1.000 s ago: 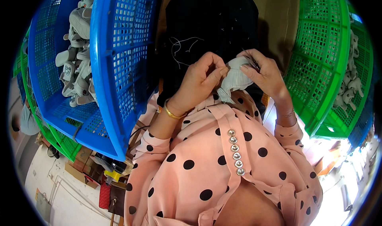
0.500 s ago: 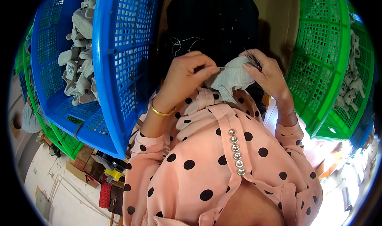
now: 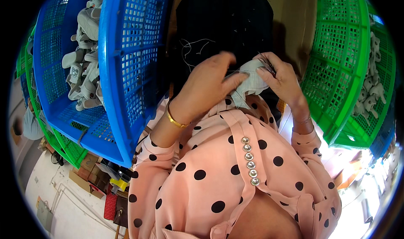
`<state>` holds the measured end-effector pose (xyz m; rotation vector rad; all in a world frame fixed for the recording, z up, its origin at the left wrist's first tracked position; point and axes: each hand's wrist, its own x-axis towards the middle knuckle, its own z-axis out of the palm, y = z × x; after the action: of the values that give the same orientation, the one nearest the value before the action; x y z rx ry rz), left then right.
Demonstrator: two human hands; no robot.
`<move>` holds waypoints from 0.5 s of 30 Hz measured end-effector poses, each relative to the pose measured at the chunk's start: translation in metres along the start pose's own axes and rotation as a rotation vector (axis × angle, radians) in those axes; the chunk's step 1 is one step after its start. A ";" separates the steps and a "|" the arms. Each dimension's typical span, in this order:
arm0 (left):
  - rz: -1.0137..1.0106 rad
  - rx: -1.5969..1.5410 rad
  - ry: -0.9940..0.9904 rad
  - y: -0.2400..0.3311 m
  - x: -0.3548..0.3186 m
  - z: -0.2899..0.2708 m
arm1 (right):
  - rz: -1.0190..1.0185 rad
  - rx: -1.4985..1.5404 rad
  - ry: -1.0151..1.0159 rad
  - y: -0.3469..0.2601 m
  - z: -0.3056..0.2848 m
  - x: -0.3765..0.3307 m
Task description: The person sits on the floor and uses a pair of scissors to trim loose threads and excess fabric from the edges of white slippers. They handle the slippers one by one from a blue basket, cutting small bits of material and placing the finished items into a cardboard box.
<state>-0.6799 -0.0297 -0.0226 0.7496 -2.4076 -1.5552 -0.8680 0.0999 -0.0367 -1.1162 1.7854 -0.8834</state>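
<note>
A small grey fabric piece (image 3: 251,80) is held up in front of the chest, between the two hands and above the dark-clothed lap (image 3: 225,26). It is gripped on its right side by the right hand (image 3: 283,77), whose fingers are closed over its upper edge and side. The left hand (image 3: 207,85) is set against its left side, the thumb and fingertips pressed to the fabric, so both hands are closed on the same piece. A thin pale thread (image 3: 237,98) is seen running down from the piece toward the blouse.

No table is seen; the piece is carried only by the hands, over the lap. A gold bangle (image 3: 173,119) is worn on the left wrist, and a pink blouse with black dots (image 3: 219,176) fills the lower middle of the view. A blue mesh crate (image 3: 126,58) is placed to the left, with grey pieces (image 3: 86,41) heaped against its far wall. A green mesh crate (image 3: 341,62) is placed to the right, with similar grey pieces (image 3: 372,83) inside. Loose threads (image 3: 193,49) lie on the lap.

The fabric piece is light grey, soft and crumpled, its exact shape hidden by the fingers.
</note>
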 end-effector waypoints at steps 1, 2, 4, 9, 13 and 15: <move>0.119 0.233 -0.001 0.000 0.000 0.002 | -0.006 -0.011 0.004 -0.001 0.000 0.000; 0.041 0.161 -0.039 0.004 0.002 0.001 | -0.013 -0.023 0.008 -0.002 0.001 -0.001; -0.213 -0.190 -0.105 0.008 0.009 -0.002 | -0.029 -0.031 0.034 -0.006 0.003 -0.003; -0.391 -0.941 -0.010 0.010 0.009 0.022 | -0.059 0.050 0.142 -0.005 0.016 -0.022; -0.452 -1.014 0.017 0.004 0.005 0.044 | -0.017 -0.037 0.164 0.027 0.024 -0.038; -0.454 -1.021 0.019 -0.001 0.006 0.052 | 0.017 -0.177 0.158 0.021 0.009 -0.041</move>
<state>-0.7062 0.0084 -0.0472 1.0379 -1.1227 -2.5308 -0.8560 0.1438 -0.0470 -1.1674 2.0320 -0.8361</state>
